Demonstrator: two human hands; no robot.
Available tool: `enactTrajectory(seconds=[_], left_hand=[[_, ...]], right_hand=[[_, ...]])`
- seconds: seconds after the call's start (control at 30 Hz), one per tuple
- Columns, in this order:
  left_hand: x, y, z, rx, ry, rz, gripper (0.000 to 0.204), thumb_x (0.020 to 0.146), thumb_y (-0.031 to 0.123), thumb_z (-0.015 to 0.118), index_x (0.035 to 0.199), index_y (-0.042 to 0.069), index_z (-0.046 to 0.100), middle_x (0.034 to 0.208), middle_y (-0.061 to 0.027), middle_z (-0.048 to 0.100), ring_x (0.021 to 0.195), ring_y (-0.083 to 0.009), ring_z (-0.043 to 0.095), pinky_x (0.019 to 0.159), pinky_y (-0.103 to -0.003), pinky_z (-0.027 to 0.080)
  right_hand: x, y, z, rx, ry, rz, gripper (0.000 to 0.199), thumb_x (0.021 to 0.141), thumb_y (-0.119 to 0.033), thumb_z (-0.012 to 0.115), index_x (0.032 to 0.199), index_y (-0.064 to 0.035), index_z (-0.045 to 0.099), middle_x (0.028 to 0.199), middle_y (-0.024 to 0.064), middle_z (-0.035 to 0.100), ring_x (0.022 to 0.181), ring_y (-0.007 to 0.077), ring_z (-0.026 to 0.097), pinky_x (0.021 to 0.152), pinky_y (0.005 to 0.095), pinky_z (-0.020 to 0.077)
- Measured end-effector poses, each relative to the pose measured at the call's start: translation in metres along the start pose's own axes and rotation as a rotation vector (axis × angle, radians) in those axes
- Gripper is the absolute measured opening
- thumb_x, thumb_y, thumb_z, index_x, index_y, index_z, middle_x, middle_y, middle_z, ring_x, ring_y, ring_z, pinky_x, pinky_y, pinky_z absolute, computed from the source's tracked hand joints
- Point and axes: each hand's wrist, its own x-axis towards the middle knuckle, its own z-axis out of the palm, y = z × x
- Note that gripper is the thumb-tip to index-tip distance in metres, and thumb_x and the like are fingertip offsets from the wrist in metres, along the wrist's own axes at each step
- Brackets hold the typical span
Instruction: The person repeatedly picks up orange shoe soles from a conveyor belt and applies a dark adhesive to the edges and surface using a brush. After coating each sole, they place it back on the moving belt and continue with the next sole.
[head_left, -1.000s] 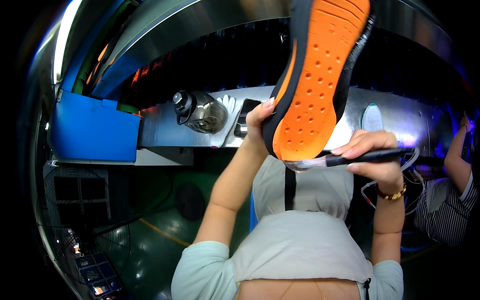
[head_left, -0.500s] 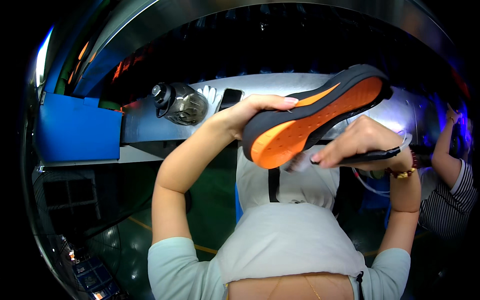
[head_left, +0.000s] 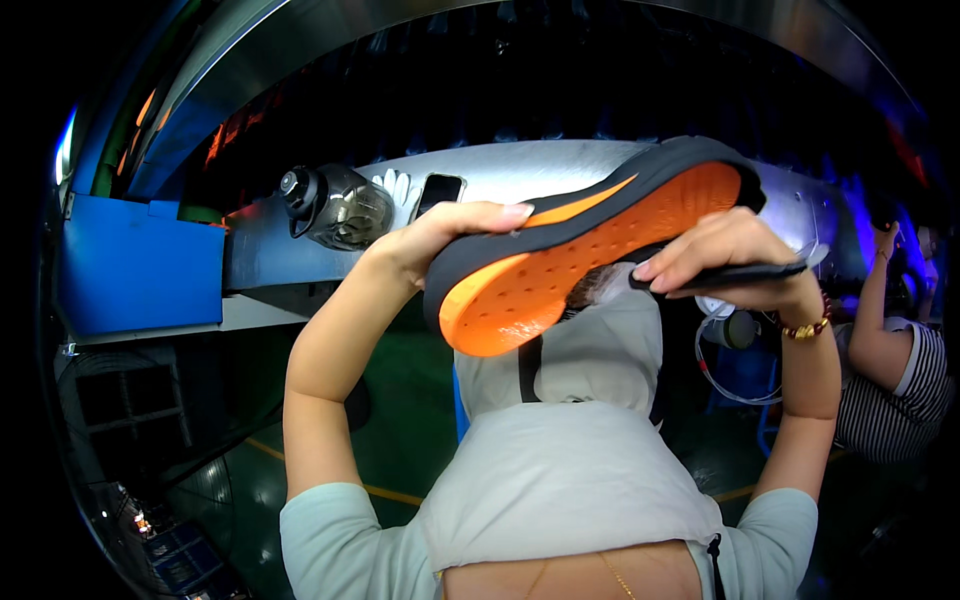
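A black and orange shoe sole (head_left: 500, 298) is held up in front of me, its orange hollow side facing me. My left hand (head_left: 440, 235) grips its left end, thumb on the black rim. In my right hand (head_left: 728, 250) is a brush (head_left: 735, 277) with a dark handle and pale bristles. The bristles are at the sole's lower edge near the middle; whether they touch it I cannot tell. Wet, shiny streaks show on the orange surface near the left end. A clear tube is at the handle's back end.
Beyond the sole runs a metal bench (head_left: 520, 165). On it stand a dark see-through bottle (head_left: 345, 208), a white glove (head_left: 402, 195) and a phone (head_left: 441, 190). A blue box (head_left: 140, 265) is at left. At right, a person in stripes (head_left: 895, 390) works nearby.
The sole has shifted left and slightly down with my left hand. The brush has moved from below the sole's left part toward its middle. Wet streaks now show on the orange surface.
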Motion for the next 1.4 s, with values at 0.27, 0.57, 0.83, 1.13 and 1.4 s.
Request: enactTrajectory(seconds=[0.27, 0.57, 0.83, 1.13, 1.4], left_hand=[[-0.004, -0.02, -0.032, -0.28, 0.01, 0.085, 0.036, 0.075, 0.024, 0.056, 0.097, -0.004, 0.057, 0.086, -0.0149, 0.062, 0.072, -0.0175, 0.062, 0.066, -0.024, 0.05], [-0.01, -0.025, -0.038, -0.276, 0.088, 0.134, 0.038, 0.073, 0.022, 0.056, 0.1, -0.005, 0.055, 0.09, -0.0158, 0.062, 0.073, -0.019, 0.062, 0.068, -0.026, 0.051], [0.035, -0.055, -0.027, -0.603, -0.272, 0.285, 0.051, 0.079, 0.026, 0.045, 0.123, 0.0, 0.038, 0.115, -0.0183, 0.05, 0.101, -0.028, 0.053, 0.091, -0.036, 0.04], [0.054, -0.098, -0.051, -0.635, -0.262, 0.423, 0.051, 0.082, 0.027, 0.045, 0.123, -0.001, 0.037, 0.118, -0.0169, 0.048, 0.104, -0.0244, 0.052, 0.091, -0.035, 0.039], [-0.055, 0.016, -0.069, -0.489, -0.107, 1.038, 0.058, 0.082, 0.04, 0.038, 0.125, 0.001, 0.036, 0.121, -0.0151, 0.046, 0.107, -0.0274, 0.049, 0.092, -0.037, 0.038]], right_hand=[[-0.018, 0.008, -0.008, 0.148, 0.195, 0.15, 0.017, 0.062, 0.004, 0.067, 0.078, 0.0011, 0.064, 0.087, 0.0155, 0.063, 0.08, 0.0244, 0.063, 0.074, 0.03, 0.0491], [-0.031, 0.021, -0.027, 0.14, 0.189, 0.218, 0.018, 0.063, 0.006, 0.065, 0.081, 0.0011, 0.064, 0.088, 0.0145, 0.063, 0.085, 0.0227, 0.062, 0.075, 0.0301, 0.049], [0.006, 0.0, 0.01, 0.387, 0.339, 0.351, 0.018, 0.066, 0.005, 0.065, 0.084, 0.0039, 0.062, 0.087, 0.0131, 0.064, 0.067, 0.0104, 0.06, 0.054, 0.0178, 0.0478], [0.006, 0.057, 0.057, -0.065, 0.847, 0.482, 0.014, 0.07, 0.004, 0.062, 0.083, -0.0007, 0.06, 0.08, 0.0073, 0.061, 0.062, 0.0074, 0.053, 0.055, 0.0182, 0.043], [-0.053, 0.061, 0.035, 0.935, 1.083, 0.125, 0.017, 0.081, -0.004, 0.051, 0.097, -0.0007, 0.05, 0.1, 0.0195, 0.057, 0.041, 0.0039, 0.034, 0.042, 0.0153, 0.0296]])
